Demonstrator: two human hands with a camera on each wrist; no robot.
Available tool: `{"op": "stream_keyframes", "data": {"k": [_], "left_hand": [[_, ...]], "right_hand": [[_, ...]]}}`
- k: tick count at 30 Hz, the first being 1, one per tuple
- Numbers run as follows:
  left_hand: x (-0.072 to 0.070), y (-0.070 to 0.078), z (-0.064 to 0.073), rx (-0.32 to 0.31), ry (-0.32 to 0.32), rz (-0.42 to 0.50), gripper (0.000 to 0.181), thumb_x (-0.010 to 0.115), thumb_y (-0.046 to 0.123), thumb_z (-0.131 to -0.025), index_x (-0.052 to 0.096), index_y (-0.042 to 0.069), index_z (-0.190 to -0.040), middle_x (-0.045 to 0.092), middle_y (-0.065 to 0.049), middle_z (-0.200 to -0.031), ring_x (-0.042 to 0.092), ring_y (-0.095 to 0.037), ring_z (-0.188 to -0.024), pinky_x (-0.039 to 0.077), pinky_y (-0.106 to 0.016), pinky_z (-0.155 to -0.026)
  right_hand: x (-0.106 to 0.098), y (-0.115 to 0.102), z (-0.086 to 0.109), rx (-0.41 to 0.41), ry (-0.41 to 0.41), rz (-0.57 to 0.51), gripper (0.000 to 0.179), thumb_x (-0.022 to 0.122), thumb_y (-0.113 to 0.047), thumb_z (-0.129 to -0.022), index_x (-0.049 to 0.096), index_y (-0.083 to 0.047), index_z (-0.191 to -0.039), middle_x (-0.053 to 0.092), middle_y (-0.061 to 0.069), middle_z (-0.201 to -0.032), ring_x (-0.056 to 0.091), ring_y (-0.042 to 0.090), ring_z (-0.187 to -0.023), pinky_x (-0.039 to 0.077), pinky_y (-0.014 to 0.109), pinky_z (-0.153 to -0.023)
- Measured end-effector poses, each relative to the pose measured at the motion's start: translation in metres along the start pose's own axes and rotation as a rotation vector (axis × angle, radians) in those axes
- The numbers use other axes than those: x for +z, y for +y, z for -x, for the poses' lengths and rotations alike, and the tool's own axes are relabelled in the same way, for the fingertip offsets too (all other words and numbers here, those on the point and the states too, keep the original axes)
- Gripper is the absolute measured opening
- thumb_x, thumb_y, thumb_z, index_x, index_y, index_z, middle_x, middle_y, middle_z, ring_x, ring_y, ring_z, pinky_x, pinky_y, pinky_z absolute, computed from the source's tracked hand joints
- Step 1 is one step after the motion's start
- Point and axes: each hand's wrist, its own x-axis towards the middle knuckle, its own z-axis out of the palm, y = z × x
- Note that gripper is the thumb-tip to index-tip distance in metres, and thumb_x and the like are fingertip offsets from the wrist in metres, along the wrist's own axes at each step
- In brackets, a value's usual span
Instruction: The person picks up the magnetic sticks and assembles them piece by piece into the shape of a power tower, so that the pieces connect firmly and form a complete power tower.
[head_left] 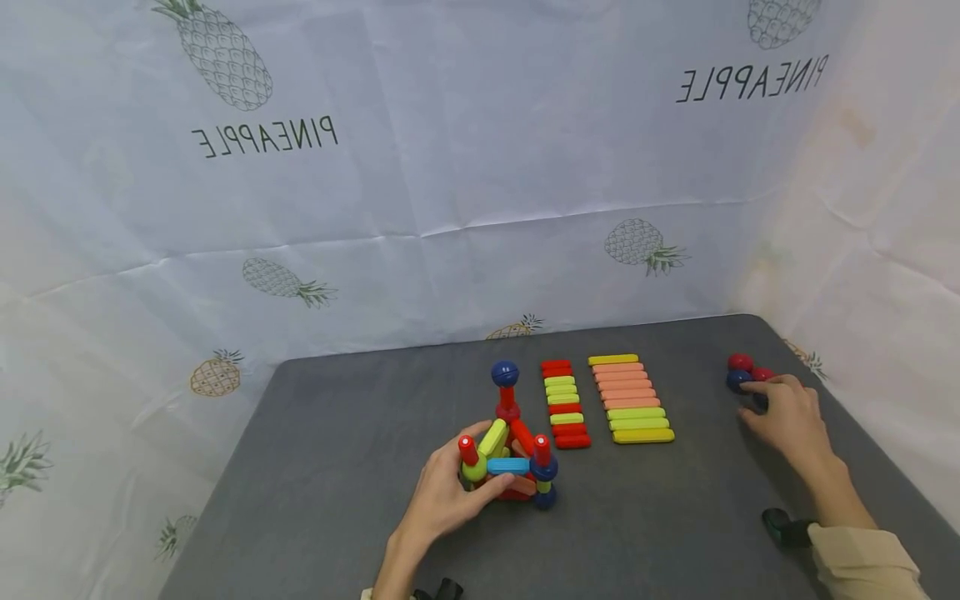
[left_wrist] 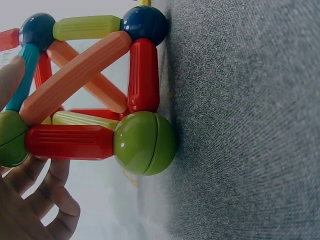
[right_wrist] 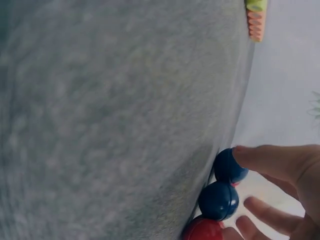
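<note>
My left hand [head_left: 442, 492] holds a frame of magnetic rods and balls [head_left: 508, 466], its thumb on the near side and fingers behind. The frame's lower balls, including a green ball [left_wrist: 145, 143] and a blue one, rest on the table. Red rods stand up from its upper balls; the rear one carries a blue ball [head_left: 506, 373]. At the table's right side, my right hand [head_left: 791, 417] reaches to a small cluster of balls, a fingertip at a blue ball [head_left: 738, 381]. Its thumb stands apart from the other fingers. Another blue ball [right_wrist: 218, 200] and red balls [head_left: 740, 362] lie beside it.
Short red and yellow-green rods [head_left: 564, 393] lie in a column right of the frame. Longer orange, green and yellow rods [head_left: 628, 392] form a second column. A pineapple-print cloth [head_left: 465, 167] hangs behind the dark table [head_left: 337, 467].
</note>
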Motion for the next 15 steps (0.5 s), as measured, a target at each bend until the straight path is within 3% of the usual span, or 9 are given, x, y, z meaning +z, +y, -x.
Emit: {"op": "stream_keyframes", "data": {"k": [5,9,15], "left_hand": [[-0.0004,0.0001,-0.0010,0.011,-0.008,0.010,0.063,0.082,0.043,-0.086,0.058,0.021,-0.141,0.070,0.007,-0.112,0.062,-0.008,-0.095,0.055,-0.024,-0.081],[-0.0015,0.0004,-0.0024,0.013,-0.008,0.018,0.063,0.082,0.043,-0.086,0.059,0.021,-0.140,0.070,0.007,-0.111,0.062,-0.008,-0.094,0.056,-0.023,-0.080],[-0.0015,-0.0002,-0.0033,0.024,-0.018,0.022,0.063,0.081,0.043,-0.087,0.059,0.020,-0.141,0.071,0.007,-0.110,0.063,-0.007,-0.093,0.056,-0.023,-0.080]], "right_hand": [[0.0003,0.0038,-0.0016,-0.018,0.057,0.013,0.045,0.072,-0.003,-0.080,0.063,0.017,-0.119,0.051,0.046,-0.119,0.044,0.063,-0.112,0.034,0.073,-0.094],[0.0003,0.0035,-0.0040,-0.054,0.085,0.020,0.042,0.075,-0.001,-0.076,0.066,0.018,-0.112,0.056,0.045,-0.108,0.052,0.060,-0.101,0.039,0.071,-0.089],[-0.0035,0.0030,-0.0075,-0.057,0.023,0.064,0.048,0.076,-0.001,-0.075,0.061,0.024,-0.113,0.053,0.046,-0.105,0.047,0.058,-0.104,0.036,0.071,-0.087]]}}
